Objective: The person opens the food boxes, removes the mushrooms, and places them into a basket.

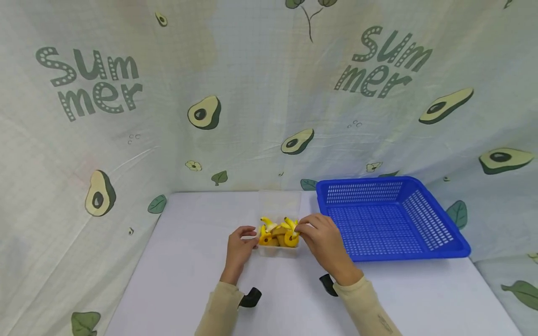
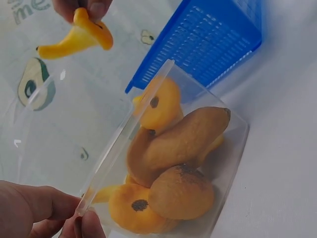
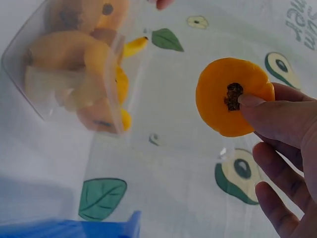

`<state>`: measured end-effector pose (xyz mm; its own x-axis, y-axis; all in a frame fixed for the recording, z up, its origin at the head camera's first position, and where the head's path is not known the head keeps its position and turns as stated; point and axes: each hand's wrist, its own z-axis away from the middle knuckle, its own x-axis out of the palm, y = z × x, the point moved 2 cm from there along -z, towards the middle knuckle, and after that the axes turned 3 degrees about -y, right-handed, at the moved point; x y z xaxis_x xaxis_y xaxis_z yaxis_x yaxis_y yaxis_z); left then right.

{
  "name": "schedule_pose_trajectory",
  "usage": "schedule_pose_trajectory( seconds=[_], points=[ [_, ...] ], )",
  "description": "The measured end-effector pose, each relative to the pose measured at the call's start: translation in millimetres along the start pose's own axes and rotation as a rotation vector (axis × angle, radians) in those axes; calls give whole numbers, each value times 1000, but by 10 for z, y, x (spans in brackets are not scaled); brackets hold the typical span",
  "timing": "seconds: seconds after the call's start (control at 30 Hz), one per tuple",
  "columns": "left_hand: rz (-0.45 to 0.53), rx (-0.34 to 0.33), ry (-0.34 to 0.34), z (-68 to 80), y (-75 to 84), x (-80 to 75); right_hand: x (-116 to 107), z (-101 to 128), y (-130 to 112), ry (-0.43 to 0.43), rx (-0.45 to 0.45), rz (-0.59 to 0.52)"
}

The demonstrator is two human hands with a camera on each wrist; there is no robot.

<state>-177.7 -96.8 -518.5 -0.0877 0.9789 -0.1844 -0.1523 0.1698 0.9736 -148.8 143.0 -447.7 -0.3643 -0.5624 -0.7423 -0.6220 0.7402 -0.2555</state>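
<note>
A clear plastic box (image 1: 279, 252) holds several small imitation gourds. Some are yellow gourds (image 2: 131, 208) with a dark spot on the round end; others are brown gourds (image 2: 171, 146), one of them long and bent. My left hand (image 1: 240, 249) pinches the box's left rim between thumb and fingers (image 2: 49, 203). Above the box's right side, my right hand (image 1: 323, 240) pinches another yellow gourd (image 3: 223, 96) between thumb and fingers. In the left wrist view this held gourd has a curved neck, pale in the middle, and hangs apart from the box.
A blue plastic basket (image 1: 388, 256) with slotted walls stands to the right of the box, close to my right hand. What looks like a clear lid (image 1: 279, 203) is raised behind the box. An avocado-print cloth (image 1: 252, 93) hangs behind the white table (image 1: 189, 280).
</note>
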Motion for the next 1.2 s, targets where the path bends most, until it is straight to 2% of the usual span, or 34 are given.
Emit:
schedule_pose_trajectory(
  seconds=[0.33, 0.7, 0.93, 1.1, 1.2],
  points=[
    [32, -18, 19, 51, -25, -10, -312, 41, 140, 81, 9, 25],
    [65, -70, -10, 43, -1, -12, -794, 36, 433, 111, 113, 92],
    [83, -87, -19, 29, 4, -6, -952, -19, 649, 66, 221, 101],
    [96, -96, -16, 17, -1, -5, -941, -63, 797, -19, 307, 79],
    [105, -103, -22, 11, -8, -1, -892, -53, 777, -62, 303, 62]
  ],
)
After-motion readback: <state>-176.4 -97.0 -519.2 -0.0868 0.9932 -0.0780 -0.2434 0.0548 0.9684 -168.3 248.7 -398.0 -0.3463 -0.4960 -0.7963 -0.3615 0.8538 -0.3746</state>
